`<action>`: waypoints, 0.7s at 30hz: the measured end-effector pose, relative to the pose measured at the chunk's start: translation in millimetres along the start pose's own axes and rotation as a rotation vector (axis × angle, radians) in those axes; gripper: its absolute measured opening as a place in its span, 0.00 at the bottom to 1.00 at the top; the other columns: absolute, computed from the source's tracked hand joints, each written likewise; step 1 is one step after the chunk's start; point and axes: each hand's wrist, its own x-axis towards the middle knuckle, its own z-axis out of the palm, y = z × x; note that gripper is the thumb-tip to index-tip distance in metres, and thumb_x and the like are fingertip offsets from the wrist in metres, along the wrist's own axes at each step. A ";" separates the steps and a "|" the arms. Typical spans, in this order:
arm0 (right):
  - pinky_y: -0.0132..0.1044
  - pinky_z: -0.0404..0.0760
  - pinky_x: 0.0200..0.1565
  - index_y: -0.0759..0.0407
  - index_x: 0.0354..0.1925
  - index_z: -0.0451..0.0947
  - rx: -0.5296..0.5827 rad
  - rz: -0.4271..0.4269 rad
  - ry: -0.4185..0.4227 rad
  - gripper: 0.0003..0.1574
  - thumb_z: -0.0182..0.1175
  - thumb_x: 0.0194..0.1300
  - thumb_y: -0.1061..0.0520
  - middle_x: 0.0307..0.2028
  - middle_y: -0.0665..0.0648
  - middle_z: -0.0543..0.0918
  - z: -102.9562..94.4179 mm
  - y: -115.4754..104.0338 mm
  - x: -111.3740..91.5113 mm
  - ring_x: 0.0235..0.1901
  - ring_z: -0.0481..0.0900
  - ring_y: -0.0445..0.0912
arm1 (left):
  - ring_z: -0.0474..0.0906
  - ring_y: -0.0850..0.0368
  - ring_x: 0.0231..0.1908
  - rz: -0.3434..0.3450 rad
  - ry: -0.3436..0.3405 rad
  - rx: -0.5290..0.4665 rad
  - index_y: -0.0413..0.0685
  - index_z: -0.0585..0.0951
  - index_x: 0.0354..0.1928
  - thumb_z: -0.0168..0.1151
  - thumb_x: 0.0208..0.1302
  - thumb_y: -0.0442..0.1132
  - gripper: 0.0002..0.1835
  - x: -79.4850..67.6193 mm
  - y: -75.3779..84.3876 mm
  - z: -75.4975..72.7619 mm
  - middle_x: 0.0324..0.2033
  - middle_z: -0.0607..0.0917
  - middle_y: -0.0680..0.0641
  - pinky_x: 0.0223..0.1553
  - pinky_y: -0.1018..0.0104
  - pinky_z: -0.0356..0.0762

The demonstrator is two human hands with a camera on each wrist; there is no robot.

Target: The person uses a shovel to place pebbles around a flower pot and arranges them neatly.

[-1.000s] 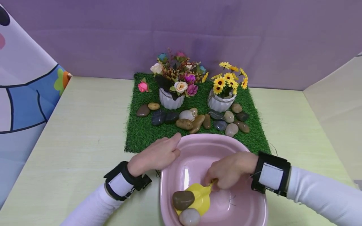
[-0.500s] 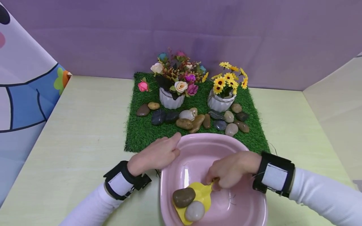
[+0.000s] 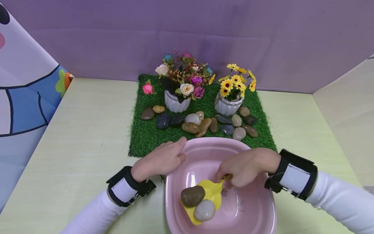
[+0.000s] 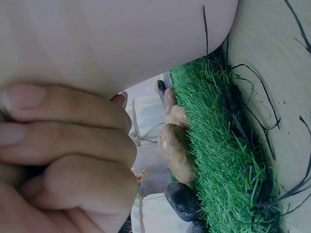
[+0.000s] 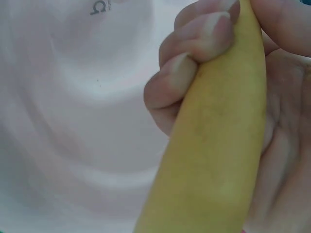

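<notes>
My right hand grips the handle of a yellow toy shovel inside the pink basin. In the right wrist view, the curled fingers wrap the yellow handle. A brown stone and a pale stone lie on the shovel's blade. My left hand holds the basin's far left rim, its index finger lying along the edge. In the left wrist view the other fingers are curled beneath the basin's outer wall.
Behind the basin a green turf mat carries several stones. Two white pots stand on it, one with mixed flowers, one with yellow flowers. A pink flower lies at the mat's left. A purple cloth hangs behind.
My right hand and the shovel have moved up and slightly right within the basin. The pale stone has come further onto the blade beside the brown one. My left hand stays put.
</notes>
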 end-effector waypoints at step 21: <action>0.29 0.59 0.29 0.51 0.22 0.58 0.098 -0.021 0.107 0.18 0.47 0.67 0.65 0.22 0.47 0.56 -13.3 8.7 -31.9 0.21 0.54 0.38 | 0.75 0.62 0.15 -0.003 0.009 0.001 0.45 0.67 0.40 0.47 0.69 0.35 0.02 0.3 -1.9 0.1 0.22 0.76 0.47 0.17 0.67 0.76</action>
